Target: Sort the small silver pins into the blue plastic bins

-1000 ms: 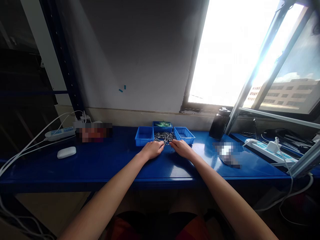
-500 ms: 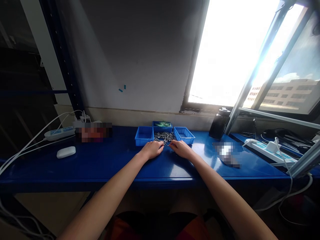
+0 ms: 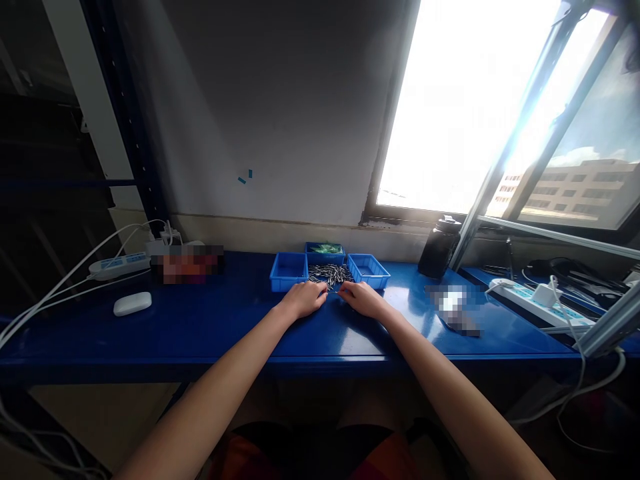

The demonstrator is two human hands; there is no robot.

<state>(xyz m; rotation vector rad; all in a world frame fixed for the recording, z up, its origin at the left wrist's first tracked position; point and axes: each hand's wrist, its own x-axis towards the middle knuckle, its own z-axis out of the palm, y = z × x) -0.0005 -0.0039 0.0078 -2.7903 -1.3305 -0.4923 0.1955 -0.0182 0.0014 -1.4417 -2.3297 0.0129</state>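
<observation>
The left hand [image 3: 305, 300] and the right hand [image 3: 364, 297] are positioned over the glossy blue table [image 3: 320, 337], palms down, just apart from each other. The fingers of each hand are bent inward, with the fingertips facing across a narrow gap. A thin, slender piece [image 3: 333, 291] shows in this gap; it is too small to identify. Whether either grip is grasping it or is merely closed cannot be told.

The heap of small, slender black-and-silver pieces [image 3: 330, 272] lies directly beyond the fingertips, between two open-topped rectangular blue plastic bins: the left-hand bin [image 3: 277, 285] and the right-hand bin [image 3: 376, 282]. A third rectangular blue bin [image 3: 313, 257], containing crumpled green material [image 3: 326, 248], stands behind the heap.

A black cylindrical bottle [image 3: 439, 247] stands upright to the right, near the window. A rounded white case [image 3: 133, 304] lies at the left of the table, near a white power strip [image 3: 117, 267].
</observation>
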